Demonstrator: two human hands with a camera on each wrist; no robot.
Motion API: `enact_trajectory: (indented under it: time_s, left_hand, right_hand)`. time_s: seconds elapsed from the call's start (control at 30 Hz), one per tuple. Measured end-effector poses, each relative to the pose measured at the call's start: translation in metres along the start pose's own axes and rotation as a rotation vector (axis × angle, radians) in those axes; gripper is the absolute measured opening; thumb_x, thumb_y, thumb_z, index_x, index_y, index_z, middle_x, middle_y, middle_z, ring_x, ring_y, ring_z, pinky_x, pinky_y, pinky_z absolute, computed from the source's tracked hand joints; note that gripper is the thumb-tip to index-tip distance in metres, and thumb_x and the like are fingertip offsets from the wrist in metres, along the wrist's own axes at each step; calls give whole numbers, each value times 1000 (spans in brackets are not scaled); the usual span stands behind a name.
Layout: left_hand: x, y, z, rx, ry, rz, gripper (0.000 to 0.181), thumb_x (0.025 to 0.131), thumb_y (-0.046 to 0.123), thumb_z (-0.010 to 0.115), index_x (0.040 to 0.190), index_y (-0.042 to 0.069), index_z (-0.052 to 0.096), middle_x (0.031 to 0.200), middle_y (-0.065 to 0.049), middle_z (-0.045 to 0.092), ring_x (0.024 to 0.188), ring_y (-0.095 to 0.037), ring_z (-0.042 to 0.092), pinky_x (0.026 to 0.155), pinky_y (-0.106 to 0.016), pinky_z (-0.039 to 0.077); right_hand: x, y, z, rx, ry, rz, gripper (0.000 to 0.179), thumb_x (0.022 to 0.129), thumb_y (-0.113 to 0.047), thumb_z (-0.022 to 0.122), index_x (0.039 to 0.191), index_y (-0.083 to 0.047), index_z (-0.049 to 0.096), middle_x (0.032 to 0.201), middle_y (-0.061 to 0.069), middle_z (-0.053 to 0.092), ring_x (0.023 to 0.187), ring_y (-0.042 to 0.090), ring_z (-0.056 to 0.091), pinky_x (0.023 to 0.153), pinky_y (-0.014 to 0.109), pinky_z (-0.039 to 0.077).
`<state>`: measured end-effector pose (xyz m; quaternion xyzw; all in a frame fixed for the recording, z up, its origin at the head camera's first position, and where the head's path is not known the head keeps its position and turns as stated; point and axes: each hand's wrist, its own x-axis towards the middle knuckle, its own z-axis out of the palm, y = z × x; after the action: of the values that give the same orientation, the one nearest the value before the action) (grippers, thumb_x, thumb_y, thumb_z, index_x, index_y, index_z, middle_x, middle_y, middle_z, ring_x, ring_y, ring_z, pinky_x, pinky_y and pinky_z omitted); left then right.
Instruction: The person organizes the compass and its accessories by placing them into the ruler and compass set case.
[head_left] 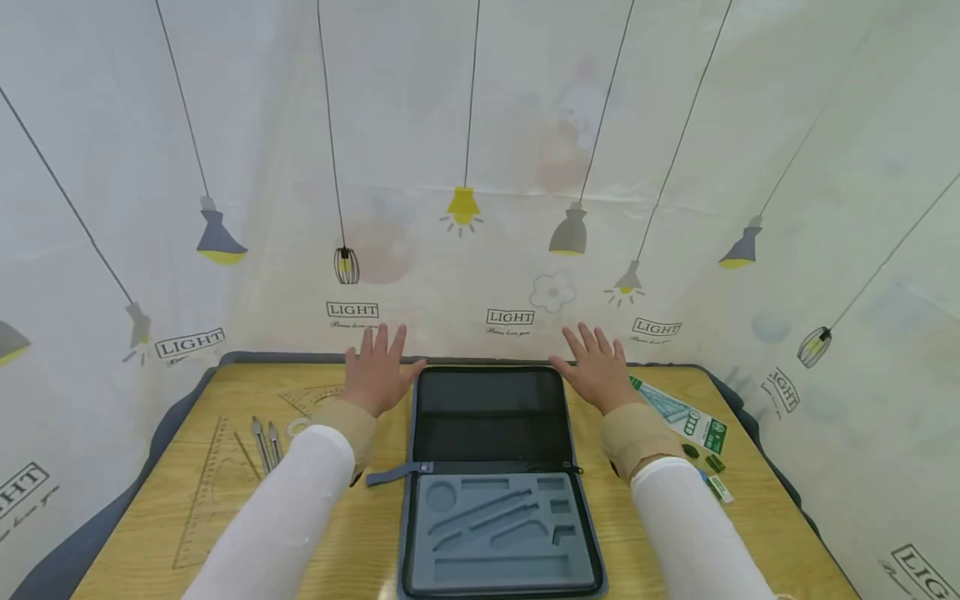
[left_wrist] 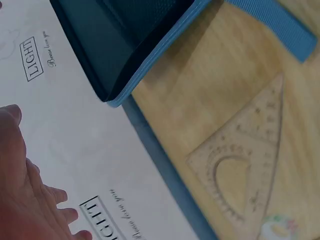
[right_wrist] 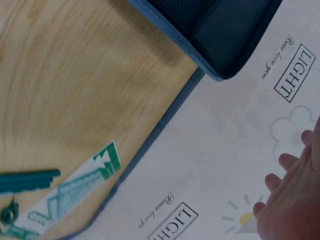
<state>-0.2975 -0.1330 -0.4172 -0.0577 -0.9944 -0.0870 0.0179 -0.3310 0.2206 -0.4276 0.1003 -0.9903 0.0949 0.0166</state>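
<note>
A blue zip case (head_left: pixel 491 392) lies unfolded on the table, its dark lid at the back. In its front half, a grey foam insert (head_left: pixel 502 487) has several shaped hollows. My left hand (head_left: pixel 378 373) is raised beside the lid's back left corner, fingers spread and straight, holding nothing. On the other side my right hand (head_left: pixel 597 371) mirrors it near the back right corner, also spread and bare. Whether either thumb touches the lid I cannot tell. Both wrist views show the fingers of the left hand (left_wrist: pixel 30 190) and right hand (right_wrist: pixel 295 195) over the patterned cloth.
Left on the wooden table (head_left: pixel 360 533) are a clear set square (left_wrist: pixel 260 170), a larger one (head_left: pixel 197 500), two compasses (head_left: pixel 261 442) and a ring-shaped roll (head_left: pixel 297 427). Right of the case lie a green-and-white ruler packet (right_wrist: pixel 75 192), green sticks (right_wrist: pixel 30 181) and small green items (head_left: pixel 715 462).
</note>
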Motion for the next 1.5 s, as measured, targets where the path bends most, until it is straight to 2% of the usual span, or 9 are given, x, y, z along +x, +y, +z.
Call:
enact_trajectory:
  time_s: [0.13,0.27,0.47,0.7,1.03,1.17,1.23,1.4,1.5]
  left_hand:
    - [-4,-5,18,-126,-38,4,75,98,51,37,152,6,10,154,-25,16,140,-44,18,108,-62,23]
    - [-10,-8,39,-338,-88,10,71,100,34,43,149,-3,8,151,-28,21,139,-43,24,112,-54,23]
    - [-21,-12,66,-569,-144,-48,58,99,15,42,146,-8,15,135,-29,46,123,-40,48,103,-49,39]
    - [-28,-9,86,-634,-124,-53,50,93,4,46,139,-12,32,115,-25,60,101,-32,60,87,-43,50]
    - [-34,-3,108,-645,41,-51,38,83,-3,58,119,-14,51,95,-23,65,88,-32,63,80,-43,52]
    - [-36,-3,107,-683,52,-73,33,84,-2,59,115,-11,52,94,-20,63,86,-29,62,79,-42,52]
    - [-36,-6,110,-708,100,-23,30,83,0,60,111,-9,53,88,-15,62,80,-23,61,74,-36,52]
    - [-37,-5,108,-754,140,10,25,81,-3,61,105,-8,53,81,-13,60,72,-21,60,67,-33,52]
    - [-42,0,101,-741,114,-37,27,80,-7,60,106,-9,54,84,-17,61,75,-26,61,69,-36,52]
  right_hand:
    - [-10,5,3,54,32,-45,70,96,-52,40,151,-14,20,156,19,16,141,43,15,110,64,10]
    - [-28,18,6,130,51,-84,69,97,-45,45,150,-8,23,153,23,22,137,45,25,107,63,22]
    - [-54,44,10,329,29,-65,72,96,-51,42,148,-3,24,150,24,26,137,43,26,107,60,26]
    - [-92,72,11,355,-17,47,76,95,-57,38,146,-2,28,148,27,28,134,46,28,102,62,31]
    - [-130,121,18,342,-10,222,47,98,-26,48,132,6,44,129,31,46,109,45,50,81,51,47]
    - [-137,146,21,276,-34,291,43,94,-17,51,126,11,48,123,35,49,105,48,52,78,52,47]
    - [-139,158,25,242,-45,311,43,92,-14,54,123,15,49,121,37,49,106,50,51,80,55,46]
    - [-139,173,35,198,-66,343,44,88,-13,57,120,17,50,114,37,54,100,48,54,78,54,47]
    - [-136,173,37,164,-65,344,43,87,-13,58,118,16,53,111,35,57,96,47,57,77,53,48]
